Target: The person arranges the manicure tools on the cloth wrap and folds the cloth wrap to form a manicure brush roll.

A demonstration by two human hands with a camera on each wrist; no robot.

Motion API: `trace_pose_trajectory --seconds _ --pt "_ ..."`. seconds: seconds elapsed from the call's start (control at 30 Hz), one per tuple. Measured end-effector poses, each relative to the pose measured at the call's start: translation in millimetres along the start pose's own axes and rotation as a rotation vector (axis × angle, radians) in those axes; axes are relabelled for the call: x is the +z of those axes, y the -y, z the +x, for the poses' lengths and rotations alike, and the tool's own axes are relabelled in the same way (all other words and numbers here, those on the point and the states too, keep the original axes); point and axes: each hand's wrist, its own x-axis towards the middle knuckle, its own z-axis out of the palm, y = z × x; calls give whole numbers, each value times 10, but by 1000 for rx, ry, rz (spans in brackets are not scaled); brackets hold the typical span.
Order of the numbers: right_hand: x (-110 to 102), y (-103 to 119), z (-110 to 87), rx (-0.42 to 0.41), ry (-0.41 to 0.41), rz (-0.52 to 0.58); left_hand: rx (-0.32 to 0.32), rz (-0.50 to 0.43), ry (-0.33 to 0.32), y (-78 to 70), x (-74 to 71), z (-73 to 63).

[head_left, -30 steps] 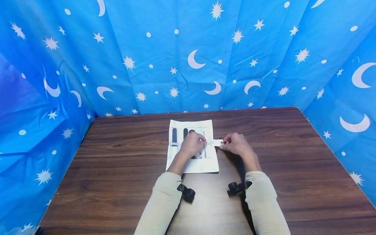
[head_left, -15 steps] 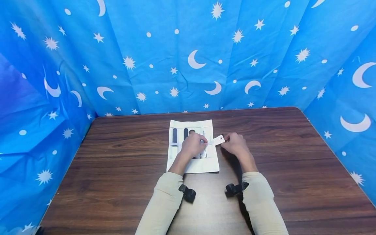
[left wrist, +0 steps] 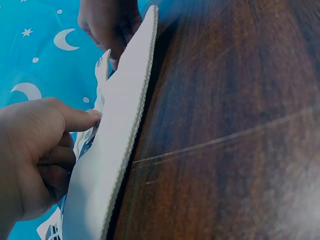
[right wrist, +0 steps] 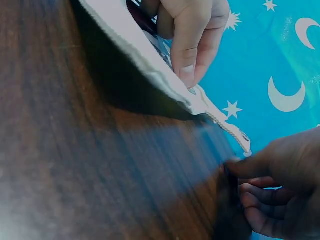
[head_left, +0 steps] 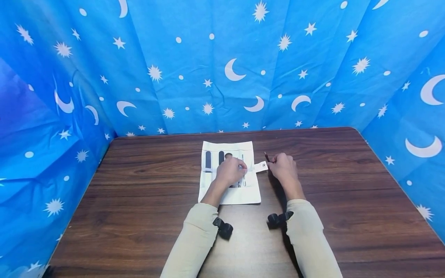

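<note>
A white fabric tool case lies unfolded on the table, with a white snap tab jutting from its right side. Black flat files and slim silver tools sit under a clear band. My left hand is over the case and pinches the clear band near its right end, covering the middle tools. In the left wrist view its thumb reaches to the case. Just right of the tab, my right hand pinches a thin dark stick, whose tip points away from me.
The brown wood-grain table reaches back to a blue curtain with moons and stars. A black wrist camera is strapped to the left sleeve, another camera to the right one.
My right hand has turned, so that the thin dark stick now shows above its fingers. The snap tab swung up, then settled slightly lower. My left hand stays in place.
</note>
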Motion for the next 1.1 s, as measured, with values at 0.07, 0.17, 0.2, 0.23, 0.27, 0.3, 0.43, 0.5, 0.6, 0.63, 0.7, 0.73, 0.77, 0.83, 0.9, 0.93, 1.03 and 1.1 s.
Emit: trace_pose_trajectory --seconds 0.07,0.17,0.2,0.23,0.27,0.3,0.43,0.5,0.6,0.63,0.7,0.73,0.77,0.83,0.9,0.93,1.03,1.1 --pt "2 -7 15 2 -2 0 -4 -1 -1 -7 3 -2" --pt "-8 -26 45 -7 11 0 -11 5 -6 -14 7 -3" --pt "-13 -32 53 -12 17 10 -13 5 -7 -16 8 -2" --pt "-18 -38 61 -18 22 24 -15 4 -8 -18 8 -1" --pt "-22 -44 71 -27 23 41 -17 4 -9 -20 9 0" --pt "-27 -48 79 -34 25 62 -18 4 -9 -21 9 -1" --pt "-44 -44 118 -71 24 167 -28 5 -9 -25 6 -7" --pt "-51 -26 143 -93 15 227 -33 5 -8 -25 7 -7" --pt "-54 15 187 -152 7 340 -36 2 -6 -26 11 -4" --pt "-54 32 200 -175 9 378 -35 4 -5 -25 13 -3" --pt "-48 70 229 -216 30 457 -34 5 -5 -25 15 -1" --pt "-43 91 244 -237 48 497 -33 9 -4 -27 15 -2" --pt "-36 112 259 -249 70 531 -33 12 -3 -27 15 -2" --pt "-20 157 289 -258 114 592 -35 21 -2 -29 17 0" --pt "7 198 318 -249 157 639 -34 33 0 -31 21 6" --pt "21 218 332 -240 172 652 -32 40 2 -31 23 10" --pt "76 256 378 -204 201 684 -26 51 12 -34 28 17" --pt "118 268 410 -178 206 698 -25 56 14 -34 34 24"
